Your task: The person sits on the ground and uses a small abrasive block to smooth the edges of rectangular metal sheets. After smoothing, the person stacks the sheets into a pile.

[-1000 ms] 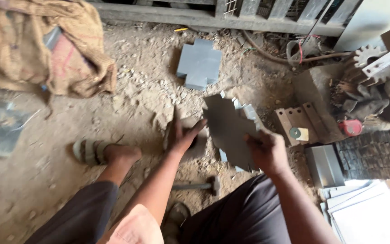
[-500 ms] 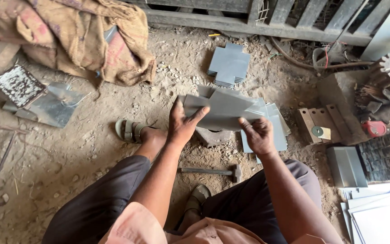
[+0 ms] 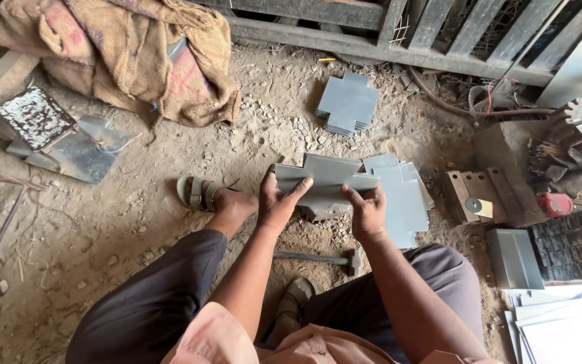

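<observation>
Head cam looking straight down at a dusty dirt floor [image 3: 136,222] scattered with small stones. Biggest thing around is the crumpled brown burlap sack [image 3: 129,57] at far left, with a dark metal grate [image 3: 432,34] running along the far edge. Near right there's a pile of pale grey sheets [image 3: 560,327], and just beyond it a grey folded metal box [image 3: 513,256].

Middle of the scene: a flat grey cross-shaped sheet-metal blank [image 3: 325,182] is held up over the ground, roughly level, between both hands. Left hand [image 3: 279,202] is clamped on its left end, thumb on top. Right hand [image 3: 366,210] pinches the near edge on the right side. Just right of it, more of the same grey cut blanks [image 3: 405,195] lie on the dirt, and another neat stack of grey blanks [image 3: 348,104] sits farther away.

Smaller stuff: a steel hammer [image 3: 325,258] lying between the knees, and a green strapped sandal [image 3: 198,192] on the foot at left.
</observation>
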